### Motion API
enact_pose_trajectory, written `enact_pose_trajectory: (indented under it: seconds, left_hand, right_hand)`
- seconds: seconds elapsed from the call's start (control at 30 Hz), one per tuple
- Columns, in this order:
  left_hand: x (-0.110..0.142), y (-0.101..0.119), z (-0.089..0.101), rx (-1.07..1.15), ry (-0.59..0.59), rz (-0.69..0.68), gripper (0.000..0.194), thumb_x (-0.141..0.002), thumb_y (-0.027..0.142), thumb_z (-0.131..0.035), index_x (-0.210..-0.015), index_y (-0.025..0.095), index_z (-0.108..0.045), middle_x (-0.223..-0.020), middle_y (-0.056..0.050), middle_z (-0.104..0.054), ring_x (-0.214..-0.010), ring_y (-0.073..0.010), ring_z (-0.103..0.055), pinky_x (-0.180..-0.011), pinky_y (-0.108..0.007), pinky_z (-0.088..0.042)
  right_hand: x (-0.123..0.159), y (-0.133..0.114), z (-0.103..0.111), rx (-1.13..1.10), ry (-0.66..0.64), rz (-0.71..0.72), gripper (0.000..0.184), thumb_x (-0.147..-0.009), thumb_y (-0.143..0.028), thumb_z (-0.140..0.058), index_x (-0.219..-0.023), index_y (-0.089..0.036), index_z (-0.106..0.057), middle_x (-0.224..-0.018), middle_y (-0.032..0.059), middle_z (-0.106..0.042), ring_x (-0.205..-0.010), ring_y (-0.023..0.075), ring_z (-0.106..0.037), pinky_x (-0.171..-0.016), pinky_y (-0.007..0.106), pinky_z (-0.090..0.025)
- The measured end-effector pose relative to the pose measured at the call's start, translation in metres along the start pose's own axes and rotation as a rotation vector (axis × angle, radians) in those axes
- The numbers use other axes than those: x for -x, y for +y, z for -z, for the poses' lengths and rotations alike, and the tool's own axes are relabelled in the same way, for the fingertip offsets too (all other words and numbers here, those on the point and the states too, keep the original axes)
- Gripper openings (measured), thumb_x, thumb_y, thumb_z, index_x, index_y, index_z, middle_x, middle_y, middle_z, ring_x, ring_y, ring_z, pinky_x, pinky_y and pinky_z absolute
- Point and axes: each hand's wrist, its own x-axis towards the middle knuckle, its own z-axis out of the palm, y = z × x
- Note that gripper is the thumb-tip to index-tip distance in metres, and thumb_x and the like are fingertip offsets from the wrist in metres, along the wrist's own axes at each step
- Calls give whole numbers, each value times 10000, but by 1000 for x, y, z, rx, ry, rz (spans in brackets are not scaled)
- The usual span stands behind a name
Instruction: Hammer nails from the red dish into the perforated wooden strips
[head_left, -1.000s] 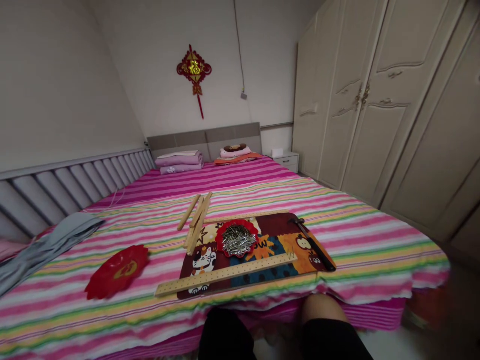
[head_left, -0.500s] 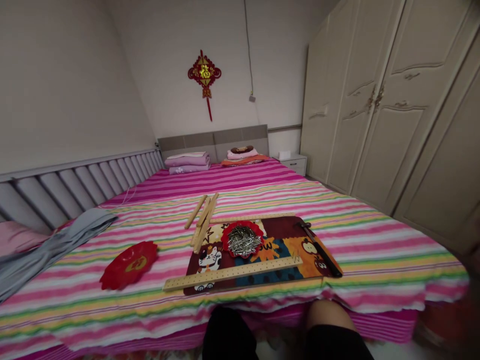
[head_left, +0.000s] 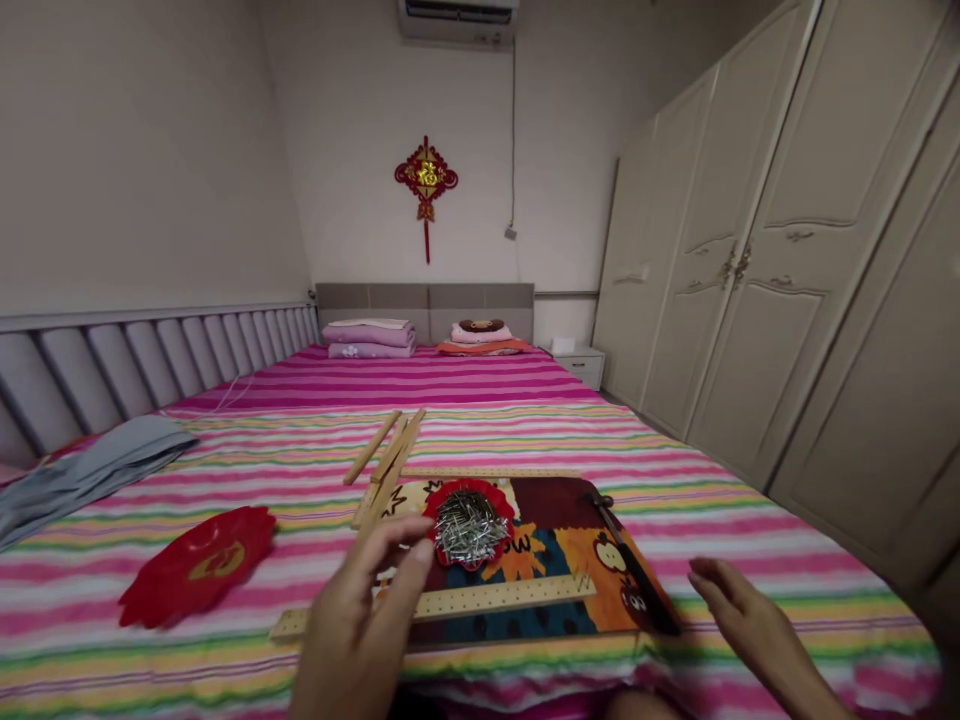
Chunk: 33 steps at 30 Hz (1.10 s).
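Beyond the patterned board (head_left: 544, 500), striped cloth (head_left: 517, 430) offers unobstructed passage; a hammer (head_left: 637, 575) blocks the board's right edge, wooden sticks (head_left: 391, 458) its far-left corner.

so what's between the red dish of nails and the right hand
The head view shows part of the patterned mat and the black-handled hammer between the red dish and the right hand.

Your left hand (head_left: 364, 615) hides part of the pale perforated wooden strip (head_left: 502, 598); can't tell if its fingertips touch the red scalloped dish (head_left: 501, 492). Thin silvery metal nails (head_left: 470, 527) inside: too small to count. Right hand (head_left: 742, 612) slightly blurred. Bottom edge cuts both your arms, top edge the white air conditioner (head_left: 459, 25).
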Motion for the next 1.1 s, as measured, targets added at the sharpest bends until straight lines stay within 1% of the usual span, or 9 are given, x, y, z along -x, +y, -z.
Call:
enact_pose_trajectory:
  seconds: [0.07,0.2,0.3,0.47,0.63,0.73,0.87,1.0,1.1]
  left_hand:
    - [-17,-22,-29,-92,-171,6,247,-719,434,-560,-830,240,-666,-823,-25,-669,-780,-204,-610,-688,-296,-484]
    - [-36,-80,-80,-386,-301,-28,173,-770,227,-465,-752,211,-636,-798,-35,-646,-806,-182,-572,-741,-284,-424]
    - [-43,-109,-110,-606,-412,-5,196,-772,157,-459,-782,197,-650,-847,-46,-649,-865,-180,-557,-788,-278,-381]
    - [-50,-120,-147,-819,-410,30,197,-797,244,-489,-843,199,-675,-958,-65,-644,-957,-215,-531,-824,-317,-331]
    - [-56,-125,-162,-882,-415,73,198,-777,195,-487,-817,187,-681,-954,-79,-647,-961,-234,-539,-807,-334,-345]
    - [-63,-136,-156,-718,-422,111,185,-772,188,-480,-748,177,-663,-881,-64,-651,-885,-195,-565,-787,-299,-376]
    - [-71,-148,-140,-172,-292,251,210,-758,352,-515,-719,181,-631,-741,-26,-648,-718,-156,-586,-680,-260,-430]
    - [-72,-148,-134,329,-106,509,397,-575,430,-688,-851,156,-610,-645,-15,-647,-576,-138,-580,-508,-227,-435]
    - [-69,-143,-134,452,-21,552,529,-534,377,-733,-986,153,-574,-617,-1,-643,-520,-113,-563,-457,-199,-429]
  right_hand:
    - [6,28,-13,22,-26,-33,178,-614,-442,-422,-610,-297,-524,-654,71,-690,-631,284,-650,-551,375,-523]
    - [11,63,-35,41,-67,-67,159,-611,-423,-418,-616,-303,-523,-700,96,-687,-711,308,-646,-637,406,-521]
    - [10,79,-51,48,-110,-72,152,-634,-414,-422,-633,-308,-532,-713,90,-686,-731,312,-645,-636,398,-521]
    - [6,89,-76,65,-180,-34,176,-708,-405,-397,-704,-310,-545,-748,70,-690,-742,290,-646,-662,378,-510]
    - [-6,78,-98,116,-216,13,179,-753,-377,-389,-744,-278,-539,-777,110,-650,-772,305,-615,-750,422,-448]
    - [-14,70,-110,131,-242,-25,141,-750,-350,-390,-711,-265,-496,-687,112,-598,-672,312,-598,-670,429,-434]
    - [-21,65,-122,83,-248,-156,107,-753,-329,-410,-679,-271,-461,-569,52,-536,-544,287,-572,-565,394,-404]
    - [-24,63,-123,-47,-245,-284,82,-733,-313,-469,-659,-277,-471,-499,15,-511,-534,273,-569,-558,369,-389]
    - [-20,63,-115,-186,-233,-398,86,-722,-327,-491,-651,-278,-488,-446,-5,-490,-495,253,-548,-524,350,-386]
